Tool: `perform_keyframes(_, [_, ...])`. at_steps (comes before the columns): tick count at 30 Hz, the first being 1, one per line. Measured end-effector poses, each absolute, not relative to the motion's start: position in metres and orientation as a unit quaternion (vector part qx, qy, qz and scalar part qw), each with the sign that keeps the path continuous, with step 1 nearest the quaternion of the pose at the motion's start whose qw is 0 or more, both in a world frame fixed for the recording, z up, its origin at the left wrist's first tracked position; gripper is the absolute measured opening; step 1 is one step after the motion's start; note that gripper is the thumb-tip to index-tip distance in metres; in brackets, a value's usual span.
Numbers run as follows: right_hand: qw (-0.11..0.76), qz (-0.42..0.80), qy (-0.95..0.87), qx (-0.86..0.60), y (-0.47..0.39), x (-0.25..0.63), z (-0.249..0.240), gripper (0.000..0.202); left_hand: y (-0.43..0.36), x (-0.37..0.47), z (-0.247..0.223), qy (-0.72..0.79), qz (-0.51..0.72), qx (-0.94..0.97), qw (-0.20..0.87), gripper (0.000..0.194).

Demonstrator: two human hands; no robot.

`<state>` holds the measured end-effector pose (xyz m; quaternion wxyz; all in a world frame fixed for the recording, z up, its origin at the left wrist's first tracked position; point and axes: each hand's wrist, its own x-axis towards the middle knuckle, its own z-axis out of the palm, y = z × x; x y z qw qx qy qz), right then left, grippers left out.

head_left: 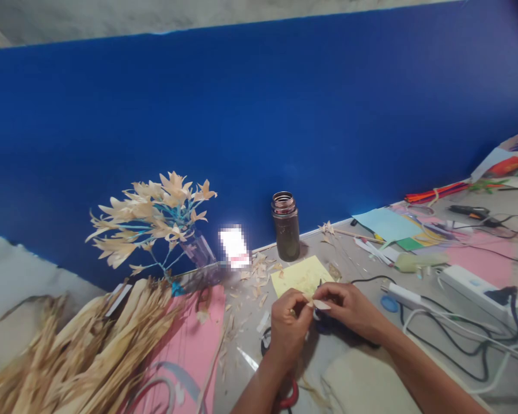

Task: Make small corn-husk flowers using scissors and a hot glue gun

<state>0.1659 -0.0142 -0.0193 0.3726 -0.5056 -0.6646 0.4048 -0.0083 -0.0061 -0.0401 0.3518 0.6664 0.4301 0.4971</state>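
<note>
My left hand (pixel 288 323) is closed in a pinch, thumb and index finger pressed on a small pale petal-shaped piece of husk (pixel 322 305). Opposite it, my right hand (pixel 354 307) pinches the same piece, so the fingertips of both hands nearly meet. Just behind them lies a yellow sheet of paper (pixel 296 277) strewn with small scraps. A dark object (pixel 323 323) shows partly beneath my right hand, too covered to name. Below my left wrist a red curved handle (pixel 291 395) is partly hidden by the forearm.
Pale husk flowers on blue stems (pixel 164 215) lean at the left, above a heap of dried husks (pixel 99 339) and pink paper (pixel 194 345). A dark open bottle (pixel 287 233) stands by the blue wall (pixel 259 126). Power strip (pixel 475 290) and cables (pixel 453 328) lie right.
</note>
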Motion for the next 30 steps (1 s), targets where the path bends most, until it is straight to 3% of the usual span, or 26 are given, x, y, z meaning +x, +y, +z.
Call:
perform_keyframes(6, [0.353,0.432,-0.661,-0.502,-0.015,0.167,-0.023,0.029,-0.012,-0.024,-0.032,0.486,0.499,0.543,0.469,0.007])
perform_keyframes(15, [0.312,0.48,-0.67,-0.472,-0.022,0.157,-0.026,0.032,-0.029,-0.053,-0.029,0.523,0.55,0.482,0.437,0.011])
perform_keyframes(20, [0.312,0.507,-0.65,-0.472,-0.031,0.147,-0.027,0.024,-0.039,-0.073,-0.025,0.516,0.556,0.486,0.433,0.01])
perform_keyframes(25, [0.319,0.444,-0.695,-0.468,-0.031,0.123,-0.011,0.036,-0.047,-0.093,-0.02,0.523,0.574,0.432,0.458,0.009])
perform_keyframes(30, [0.157,0.308,-0.816,-0.463,-0.016,0.088,-0.008,0.041,-0.05,-0.105,-0.018,0.509,0.596,0.384,0.488,0.011])
